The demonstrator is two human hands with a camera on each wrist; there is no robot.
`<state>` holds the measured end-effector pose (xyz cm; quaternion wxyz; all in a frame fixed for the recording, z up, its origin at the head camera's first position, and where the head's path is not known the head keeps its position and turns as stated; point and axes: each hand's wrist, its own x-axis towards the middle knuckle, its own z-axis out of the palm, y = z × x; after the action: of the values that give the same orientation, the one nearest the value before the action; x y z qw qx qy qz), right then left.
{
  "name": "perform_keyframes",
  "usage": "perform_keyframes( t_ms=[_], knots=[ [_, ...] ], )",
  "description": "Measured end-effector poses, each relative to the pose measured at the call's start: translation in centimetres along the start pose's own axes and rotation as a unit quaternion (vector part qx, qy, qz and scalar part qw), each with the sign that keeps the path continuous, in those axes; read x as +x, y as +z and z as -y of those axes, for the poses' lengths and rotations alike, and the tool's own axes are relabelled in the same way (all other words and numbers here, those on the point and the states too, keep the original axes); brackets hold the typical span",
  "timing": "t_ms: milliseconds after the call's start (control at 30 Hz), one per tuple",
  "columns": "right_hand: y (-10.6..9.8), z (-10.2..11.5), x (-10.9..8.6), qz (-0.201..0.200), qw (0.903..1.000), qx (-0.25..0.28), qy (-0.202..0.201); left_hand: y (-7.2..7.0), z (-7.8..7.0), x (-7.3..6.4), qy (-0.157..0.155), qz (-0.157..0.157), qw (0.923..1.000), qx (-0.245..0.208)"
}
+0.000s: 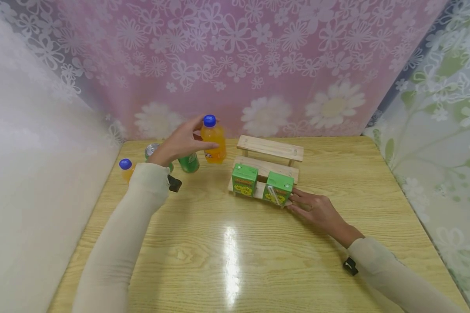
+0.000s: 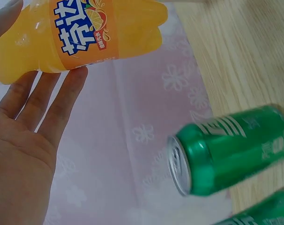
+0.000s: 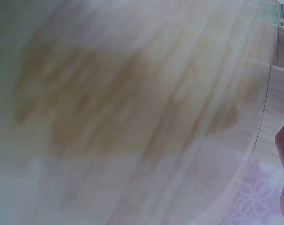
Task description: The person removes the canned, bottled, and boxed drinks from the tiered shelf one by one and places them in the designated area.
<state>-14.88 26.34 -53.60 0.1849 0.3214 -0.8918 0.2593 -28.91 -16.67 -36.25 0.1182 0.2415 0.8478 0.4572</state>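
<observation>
My left hand [image 1: 186, 141] grips a bottle of orange soda [image 1: 214, 145] with a blue cap, thumb on one side and fingers on the other. In the left wrist view the bottle [image 2: 100, 33] shows its orange label and hangs past a green soda can [image 2: 231, 150]. At the right end of a three-step wooden rack [image 1: 270, 148], my right hand [image 1: 317, 211] holds the lowest step between thumb and fingers. Its fingertips are right beside a green juice carton [image 1: 279, 188] with a straw. Another green carton [image 1: 244, 179] stands left of it on the same step.
Beneath the left forearm's side stand a green can [image 1: 189, 163], a second can [image 1: 152, 150] partly hidden by the wrist, and another orange soda bottle [image 1: 126, 168]. A pink flowered curtain [image 1: 227, 65] hangs behind the wooden table [image 1: 203, 261]; light curtains flank both sides.
</observation>
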Motion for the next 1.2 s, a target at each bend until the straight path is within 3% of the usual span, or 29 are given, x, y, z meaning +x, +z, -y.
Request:
perform_keyframes(
  t_ms=[467,767,1033,1200],
  knots=[
    [-0.1,0.1,0.1,0.003,1.0000,-0.001,0.001,-1.6,2.9,-3.1,-0.040,-0.023,0.9989,0.011],
    [0.1,0.1,0.1,0.007,0.9999,-0.005,0.008,-3.0,4.3,-5.2,-0.099,-0.017,0.9949,0.015],
    [0.1,0.1,0.1,0.000,1.0000,-0.001,0.005,-3.3,5.6,-6.4,-0.087,-0.023,0.9959,0.000],
    [0.0,0.2,0.2,0.001,1.0000,0.000,0.004,-3.3,6.0,-7.2,-0.093,-0.028,0.9951,0.018]
  ],
)
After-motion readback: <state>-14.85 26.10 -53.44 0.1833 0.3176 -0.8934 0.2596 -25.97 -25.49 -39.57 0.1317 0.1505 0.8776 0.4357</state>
